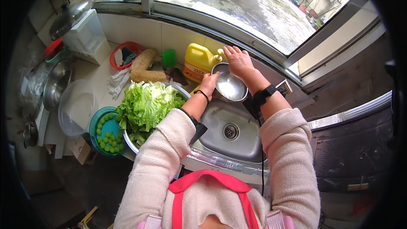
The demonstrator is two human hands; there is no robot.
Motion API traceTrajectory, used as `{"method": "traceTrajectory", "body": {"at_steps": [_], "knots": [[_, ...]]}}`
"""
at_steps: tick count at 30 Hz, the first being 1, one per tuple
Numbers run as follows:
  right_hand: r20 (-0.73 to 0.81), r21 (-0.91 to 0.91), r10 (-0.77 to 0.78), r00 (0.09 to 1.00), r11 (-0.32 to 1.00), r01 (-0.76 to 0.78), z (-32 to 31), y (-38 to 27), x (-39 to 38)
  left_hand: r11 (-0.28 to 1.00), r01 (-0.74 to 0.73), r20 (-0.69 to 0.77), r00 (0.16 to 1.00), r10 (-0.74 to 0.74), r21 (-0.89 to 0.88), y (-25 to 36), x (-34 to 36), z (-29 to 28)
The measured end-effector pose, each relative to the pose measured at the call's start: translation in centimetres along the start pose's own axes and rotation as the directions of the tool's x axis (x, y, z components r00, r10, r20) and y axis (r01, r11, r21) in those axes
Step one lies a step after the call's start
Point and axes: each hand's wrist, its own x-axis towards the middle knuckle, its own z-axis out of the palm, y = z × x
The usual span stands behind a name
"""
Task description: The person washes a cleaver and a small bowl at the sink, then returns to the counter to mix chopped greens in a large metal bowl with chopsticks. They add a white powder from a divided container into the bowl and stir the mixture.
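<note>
1. Window frame (pixel 190 20) is running behind sink (pixel 212 123).
2. Metal bowl (pixel 230 85) is hanging over sink's back edge; L hand (pixel 207 85) is gripping its rim, R hand (pixel 241 64) is spreading fingers, unclenched, nr yellow jug (pixel 199 57)'s pump (pixel 220 51); contact unclear.
3. Risk: L grip loosening, bowl poss. dropping.
4. White basin (pixel 128 142) is holding lettuce (pixel 148 101); teal basin (pixel 111 125), green fruit (pixel 107 134).

- We see a metal-framed window (pixel 253 42) along the upper edge, bright with daylight.
- Beyond it, we note a patchily wet paved yard (pixel 237 0).
- Beneath it, we find a pale tiled wall (pixel 176 34) above a light-coloured countertop (pixel 104 76).
- At lower left, we observe deep shadow.
</note>
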Motion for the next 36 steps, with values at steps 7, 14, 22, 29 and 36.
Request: {"method": "traceTrajectory", "body": {"at_steps": [7, 14, 22, 29, 36], "knots": [[-0.067, -0.082, -0.03, 0.997, 0.996, 0.024, 1.9, -0.6, 0.8, 0.996, 0.066, 0.125, 0.99, -0.058, -0.057, 0.9, 0.8, -0.1], [0.027, -0.022, 0.047, 0.999, 0.999, -0.046, 2.4, -1.0, 0.9, 1.0, 0.028, 0.025, 0.999, -0.028, -0.011, 1.2, 1.0, 0.3], [-0.02, 0.059, 0.026, 0.999, 0.998, -0.024, 1.0, -1.1, 0.3, 0.999, -0.02, 0.064, 0.998, 0.023, -0.046, 2.4, -0.2, 0.8], [-0.426, 0.668, 0.296, 0.855, 0.741, 0.076, -3.9, 2.9, -8.4, 0.998, 0.057, 0.06, 0.997, -0.057, 0.006, 0.2, -2.7, 1.0], [-0.288, 0.923, 0.744, 0.603, 0.384, -0.033, -0.4, 13.8, -22.3, 0.965, 0.157, 0.056, 0.983, -0.172, 0.211, -5.3, -7.0, 1.9]]}}
